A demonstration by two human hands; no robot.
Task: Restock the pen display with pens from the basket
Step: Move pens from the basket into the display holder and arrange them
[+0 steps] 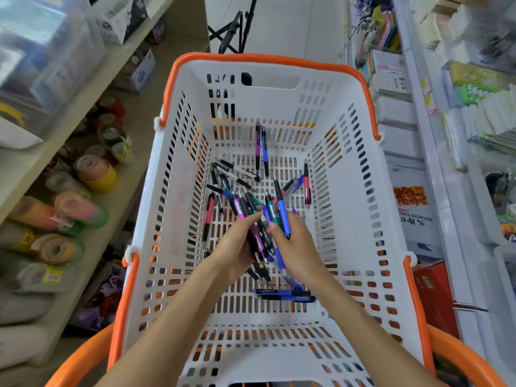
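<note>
Both hands are reaching down into the white basket (360,219) with the orange rim, meeting over the middle of its floor. The left hand (234,247) is curling its fingers around a bundle of pens (258,236), a mix of pink, teal, black and blue barrels fanning out above and below the grip. The right hand (296,244) is pinching a blue pen (282,210) between thumb and fingers, tip end pointing down beside the bundle; its other fingers are lying hidden behind the pens. Loose pens (237,174) are lying scattered on the basket floor toward the far wall, two dark pens (262,149) are leaning against that wall, and a red pen (306,182) is lying near the right side. Two blue pens (284,295) are lying side by side below the wrists. Rolls of tape (95,171) are sitting on the left shelf (134,113). Shelves of stationery (472,107) are standing to the right, blurred.
</note>
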